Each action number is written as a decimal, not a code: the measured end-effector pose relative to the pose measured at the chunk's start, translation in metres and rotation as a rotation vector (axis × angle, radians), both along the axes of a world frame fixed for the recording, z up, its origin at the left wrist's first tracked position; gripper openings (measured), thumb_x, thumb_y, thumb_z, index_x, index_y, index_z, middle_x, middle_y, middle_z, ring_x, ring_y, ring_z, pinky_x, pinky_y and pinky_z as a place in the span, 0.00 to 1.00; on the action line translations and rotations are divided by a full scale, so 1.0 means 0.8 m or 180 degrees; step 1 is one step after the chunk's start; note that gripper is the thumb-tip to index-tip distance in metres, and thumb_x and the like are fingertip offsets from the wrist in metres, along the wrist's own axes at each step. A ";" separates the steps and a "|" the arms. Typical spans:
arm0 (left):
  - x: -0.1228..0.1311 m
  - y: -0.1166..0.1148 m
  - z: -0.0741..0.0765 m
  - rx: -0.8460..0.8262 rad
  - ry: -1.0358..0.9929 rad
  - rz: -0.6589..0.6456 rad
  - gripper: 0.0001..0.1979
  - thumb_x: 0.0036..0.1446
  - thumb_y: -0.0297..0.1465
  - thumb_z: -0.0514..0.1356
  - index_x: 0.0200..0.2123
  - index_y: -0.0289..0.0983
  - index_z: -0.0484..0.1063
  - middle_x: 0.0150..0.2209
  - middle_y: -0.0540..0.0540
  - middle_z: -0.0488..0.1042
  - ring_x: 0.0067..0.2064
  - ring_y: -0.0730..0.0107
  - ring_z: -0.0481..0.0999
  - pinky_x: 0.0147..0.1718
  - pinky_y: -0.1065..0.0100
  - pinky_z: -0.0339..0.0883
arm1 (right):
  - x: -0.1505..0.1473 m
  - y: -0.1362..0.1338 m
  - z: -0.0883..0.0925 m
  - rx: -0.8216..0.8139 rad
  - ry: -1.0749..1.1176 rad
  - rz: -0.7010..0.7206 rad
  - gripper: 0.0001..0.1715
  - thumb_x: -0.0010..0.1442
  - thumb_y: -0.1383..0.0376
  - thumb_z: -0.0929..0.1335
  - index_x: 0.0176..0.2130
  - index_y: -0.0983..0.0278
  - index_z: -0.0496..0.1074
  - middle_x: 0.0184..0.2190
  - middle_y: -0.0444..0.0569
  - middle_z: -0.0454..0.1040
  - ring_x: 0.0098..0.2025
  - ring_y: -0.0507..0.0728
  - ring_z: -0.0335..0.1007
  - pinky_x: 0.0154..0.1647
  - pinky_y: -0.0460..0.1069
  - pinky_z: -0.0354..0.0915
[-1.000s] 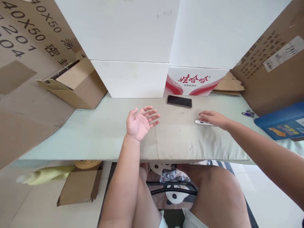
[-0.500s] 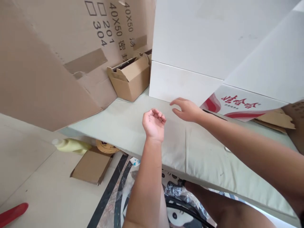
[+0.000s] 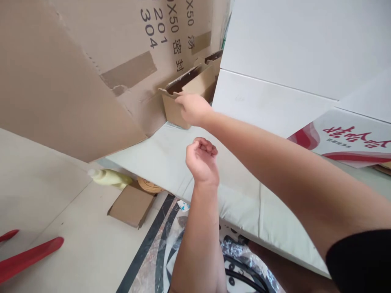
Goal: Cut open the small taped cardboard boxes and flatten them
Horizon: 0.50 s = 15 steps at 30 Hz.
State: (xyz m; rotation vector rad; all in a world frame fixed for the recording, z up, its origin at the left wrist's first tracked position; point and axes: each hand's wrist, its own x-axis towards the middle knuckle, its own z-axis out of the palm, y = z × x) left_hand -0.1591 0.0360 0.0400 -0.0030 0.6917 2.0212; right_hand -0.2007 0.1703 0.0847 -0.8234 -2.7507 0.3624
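My left hand [image 3: 203,158] is held palm up with loosely curled fingers and nothing in it, above the pale padded bench [image 3: 241,179]. Farther forward, my right hand [image 3: 194,109] reaches across to the small brown cardboard box [image 3: 174,108]. Its fingers close on the near rim of that box, slightly blurred; the fingertips are partly hidden. The box is open at the top, with a cut-out handle edge and a dark inside. Behind it, the edge of a second small cardboard box [image 3: 217,61] shows.
A large brown carton [image 3: 100,44] with printing stands at left. White boxes [image 3: 281,49] rise at right, beside a red-and-white printed carton [image 3: 317,136]. Below the bench lie a yellow bottle [image 3: 110,178], flat cardboard [image 3: 132,203] and a patterned mat [image 3: 149,248]. Red pieces [image 3: 33,258] show lower left.
My right hand has moved forward and left from beside the white box to the small cardboard box. My left hand stays palm up. The view has shifted left.
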 end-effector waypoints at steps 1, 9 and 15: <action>-0.001 -0.006 0.005 0.0072 0.0135 0.0137 0.11 0.52 0.34 0.54 0.21 0.37 0.65 0.22 0.50 0.56 0.24 0.73 0.59 0.26 0.71 0.57 | 0.014 -0.005 -0.004 0.0007 -0.0005 -0.0122 0.21 0.61 0.78 0.59 0.46 0.69 0.75 0.58 0.57 0.75 0.59 0.64 0.73 0.63 0.58 0.66; 0.004 -0.086 0.069 0.0521 0.1790 0.0995 0.12 0.57 0.34 0.56 0.22 0.40 0.64 0.22 0.50 0.55 0.25 0.70 0.58 0.29 0.66 0.60 | 0.181 -0.096 -0.017 -0.0336 0.0812 0.0086 0.25 0.62 0.72 0.62 0.55 0.65 0.75 0.64 0.57 0.72 0.64 0.63 0.71 0.63 0.60 0.70; 0.017 -0.073 0.061 0.0316 0.2507 0.1721 0.06 0.52 0.26 0.58 0.24 0.40 0.65 0.23 0.52 0.59 0.27 0.71 0.62 0.31 0.66 0.60 | 0.366 -0.208 0.008 -0.0049 0.1152 0.0046 0.16 0.66 0.70 0.65 0.49 0.55 0.77 0.54 0.50 0.81 0.53 0.60 0.81 0.54 0.57 0.77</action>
